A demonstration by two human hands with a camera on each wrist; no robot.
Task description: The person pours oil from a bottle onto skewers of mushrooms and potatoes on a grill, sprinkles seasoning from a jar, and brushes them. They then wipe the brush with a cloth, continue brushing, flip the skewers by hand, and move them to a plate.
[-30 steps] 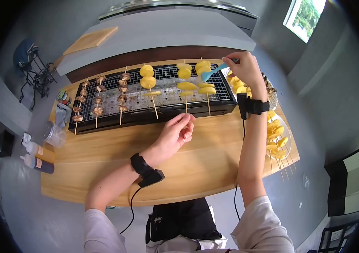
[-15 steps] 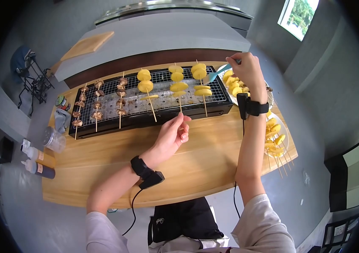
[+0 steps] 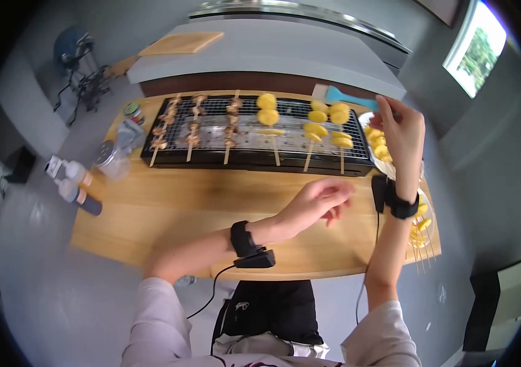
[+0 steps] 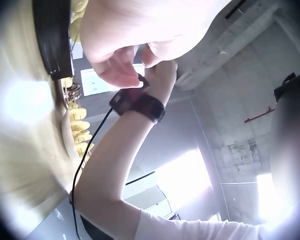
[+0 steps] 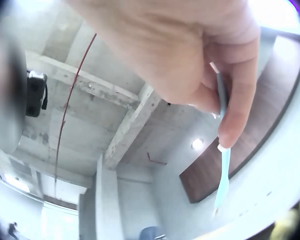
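Observation:
My right hand (image 3: pixel 402 137) pinches a light-blue basting brush (image 3: pixel 355 99) by its handle, raised over the far right corner of the grill (image 3: pixel 248 163). Below the brush's head, in the head view, lie two skewers of yellow potato slices (image 3: pixel 315 129), with another potato skewer (image 3: pixel 267 116) to their left. My left hand (image 3: pixel 312 208) hovers over the table in front of the grill, fingers loosely bent and holding nothing. The right wrist view shows the brush (image 5: pixel 224 175) between thumb and fingers, pointing down.
Several mushroom skewers (image 3: pixel 193 133) lie on the grill's left half. At the table's left stand two squeeze bottles (image 3: pixel 80 197), a clear jar (image 3: pixel 112 162) and a small can (image 3: pixel 133 112). Plates of potato skewers (image 3: pixel 421 227) sit at the right edge, beside my right forearm.
My left hand has let go of the potato skewer's stick and moved right and nearer my body. My right hand has lifted the brush away from the right-hand potato skewer. The head view has shifted.

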